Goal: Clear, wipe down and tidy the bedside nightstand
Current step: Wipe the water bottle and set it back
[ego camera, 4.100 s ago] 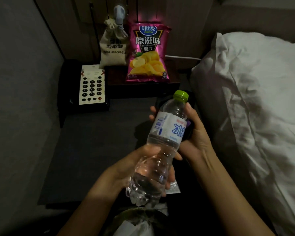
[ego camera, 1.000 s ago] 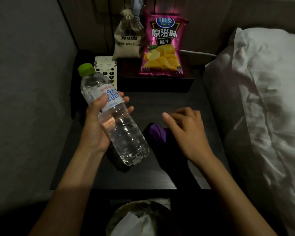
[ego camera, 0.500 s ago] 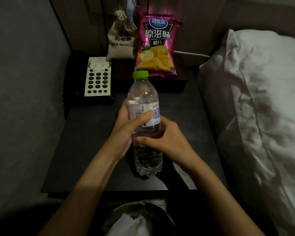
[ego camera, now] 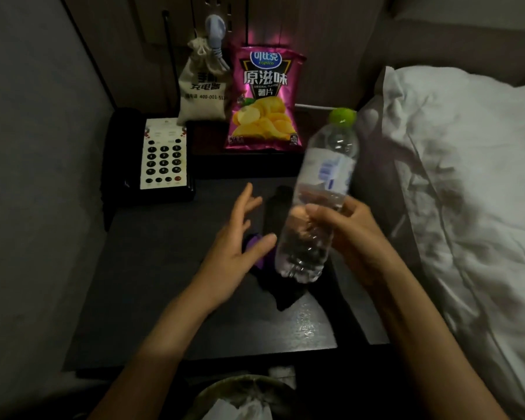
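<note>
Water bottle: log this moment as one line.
water bottle: tilted, lifted off nightstand | right hand: grips it | left hand: open, empty | dark cloth: under bottle

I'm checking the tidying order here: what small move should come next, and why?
Probably the open left hand should pick up the dark purple-edged cloth lying on the black nightstand top: the right hand already holds the clear green-capped water bottle clear above it.
</note>
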Motion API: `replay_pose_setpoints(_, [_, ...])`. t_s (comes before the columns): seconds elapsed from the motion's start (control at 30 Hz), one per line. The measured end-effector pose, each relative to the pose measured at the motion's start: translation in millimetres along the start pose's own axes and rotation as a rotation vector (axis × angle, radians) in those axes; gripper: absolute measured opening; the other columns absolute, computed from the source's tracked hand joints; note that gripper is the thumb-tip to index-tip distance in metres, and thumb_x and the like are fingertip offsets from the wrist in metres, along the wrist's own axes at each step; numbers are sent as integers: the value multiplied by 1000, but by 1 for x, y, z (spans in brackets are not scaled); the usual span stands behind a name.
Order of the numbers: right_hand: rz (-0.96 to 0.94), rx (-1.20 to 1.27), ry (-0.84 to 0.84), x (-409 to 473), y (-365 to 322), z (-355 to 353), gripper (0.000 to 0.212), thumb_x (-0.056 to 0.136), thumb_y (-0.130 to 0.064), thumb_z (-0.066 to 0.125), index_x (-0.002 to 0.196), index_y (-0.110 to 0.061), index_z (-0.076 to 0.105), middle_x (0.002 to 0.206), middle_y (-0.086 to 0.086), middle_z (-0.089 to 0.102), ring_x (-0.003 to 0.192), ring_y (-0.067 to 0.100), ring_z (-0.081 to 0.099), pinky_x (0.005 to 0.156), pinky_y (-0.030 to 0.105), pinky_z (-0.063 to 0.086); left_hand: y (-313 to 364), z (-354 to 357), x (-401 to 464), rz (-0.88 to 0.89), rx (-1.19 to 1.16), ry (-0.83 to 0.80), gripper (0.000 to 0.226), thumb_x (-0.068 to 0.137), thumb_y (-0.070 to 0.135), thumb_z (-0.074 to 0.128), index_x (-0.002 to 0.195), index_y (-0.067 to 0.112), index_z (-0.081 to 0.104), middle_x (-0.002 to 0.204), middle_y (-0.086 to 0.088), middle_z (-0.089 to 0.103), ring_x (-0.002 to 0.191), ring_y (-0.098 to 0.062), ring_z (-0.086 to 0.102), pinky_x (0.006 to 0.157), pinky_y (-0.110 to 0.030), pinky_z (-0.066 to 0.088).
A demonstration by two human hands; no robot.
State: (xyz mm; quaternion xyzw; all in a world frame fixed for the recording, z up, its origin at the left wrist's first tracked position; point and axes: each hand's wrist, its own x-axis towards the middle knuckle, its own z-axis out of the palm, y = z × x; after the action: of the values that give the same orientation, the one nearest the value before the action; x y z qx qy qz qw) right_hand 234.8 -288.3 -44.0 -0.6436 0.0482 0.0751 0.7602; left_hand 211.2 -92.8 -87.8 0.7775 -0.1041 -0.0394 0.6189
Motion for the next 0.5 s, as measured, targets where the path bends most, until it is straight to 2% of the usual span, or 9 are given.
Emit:
replay_pose_setpoints(0.03, [-61, -47, 89, 4, -2, -8, 39, 74, -4, 75, 113, -8, 68, 94, 4, 77, 83, 13, 72, 71, 23, 57, -3, 0, -2, 10, 122, -50, 86, 86, 41, 66, 150, 43, 10, 152, 13, 33, 140, 1, 29, 113, -21, 25])
replay_pose_setpoints(0.1, [-187, -140, 250, 10, -4, -26, 41, 78, -3, 77, 116, -10, 65, 98, 2, 77, 89, 13, 73, 72, 24, 57, -8, 3, -7, 78, 444, -170, 89, 82, 38, 72, 150, 44, 15, 153, 12, 30, 140, 8, 18, 110, -7, 14])
replay_pose_setpoints(0.17, [-280, -226, 382, 14, -1, -44, 54, 75, -9, 82, 124, -8, 59, 110, 7, 73, 101, 21, 71, 84, 35, 58, -11, 7, -9, 175, 653, -249, 80, 81, 35, 73, 148, 37, 29, 152, 11, 29, 137, 13, 9, 103, 4, 3])
replay_pose_setpoints(0.23, [-335, -366, 485, 17, 3, -53, 63, 69, -16, 85, 124, -11, 55, 118, 9, 69, 108, 24, 67, 93, 44, 55, -13, 10, -8, 212, 709, -248, 69, 82, 31, 73, 143, 29, 42, 150, 10, 32, 139, 7, 12, 107, -2, 7])
replay_pose_setpoints(0.33, [-382, -544, 590, 21, 10, -51, 65, 64, -22, 86, 119, -17, 52, 117, 5, 66, 108, 20, 65, 92, 36, 55, -13, 15, -6, 198, 721, -217, 59, 83, 28, 73, 137, 28, 50, 147, 10, 36, 143, -3, 19, 113, -20, 23])
replay_pose_setpoints(0.37, [-400, -567, 608, 22, 12, -48, 65, 64, -22, 87, 119, -15, 51, 117, 6, 66, 108, 20, 65, 92, 34, 55, -13, 16, -5, 192, 719, -213, 57, 82, 27, 73, 135, 27, 52, 146, 9, 38, 142, -4, 21, 113, -20, 23])
replay_pose_setpoints(0.5, [-403, -685, 698, 31, 18, -32, 76, 67, -27, 87, 127, -12, 44, 122, 9, 65, 113, 27, 62, 94, 42, 52, -12, 21, -3, 171, 713, -208, 53, 83, 25, 73, 132, 25, 54, 142, 7, 41, 141, -7, 25, 109, -18, 24])
